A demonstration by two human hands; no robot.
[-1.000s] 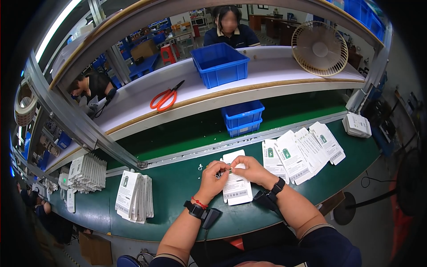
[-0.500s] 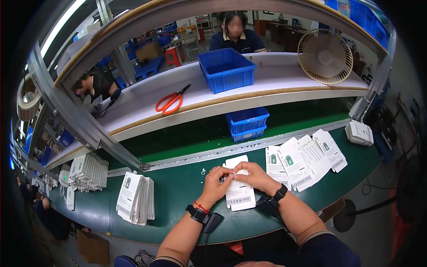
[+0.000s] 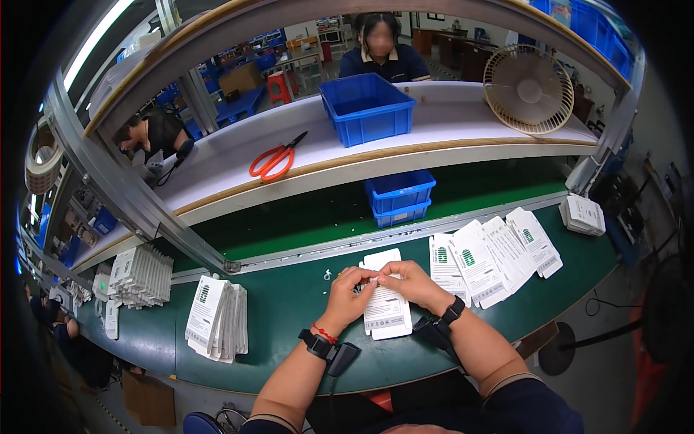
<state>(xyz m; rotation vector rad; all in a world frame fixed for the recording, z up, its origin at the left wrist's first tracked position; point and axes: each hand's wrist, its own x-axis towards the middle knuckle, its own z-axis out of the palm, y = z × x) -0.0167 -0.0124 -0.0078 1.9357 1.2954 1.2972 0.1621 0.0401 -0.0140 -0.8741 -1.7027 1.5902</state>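
Note:
In front of me a white flat printed box [image 3: 388, 317] lies on the green tabletop, its upper part partly covered by my fingers. My left hand [image 3: 348, 298] is closed over the box's upper left side, fingertips pinched together. From the other side my right hand [image 3: 414, 286] pinches too, its fingertips meeting those of the left. Whatever sits between the fingertips is too small and covered to make out. Just beyond my left hand lies a small white scrap [image 3: 327, 275]. To the right, several similar white boxes [image 3: 483, 266] are fanned out, overlapping one another.
White boxes stand leaning in a stack [image 3: 210, 318] at left, with another stack [image 3: 141, 277] farther left. A small pile [image 3: 582, 215] sits far right. Above the bench, a shelf holds red-handled scissors [image 3: 273, 160], a blue bin [image 3: 372, 119] and a fan [image 3: 529, 90]. A person sits beyond.
The view has shifted slightly. Both hands stay pinched together over the same box, with only small finger movement.

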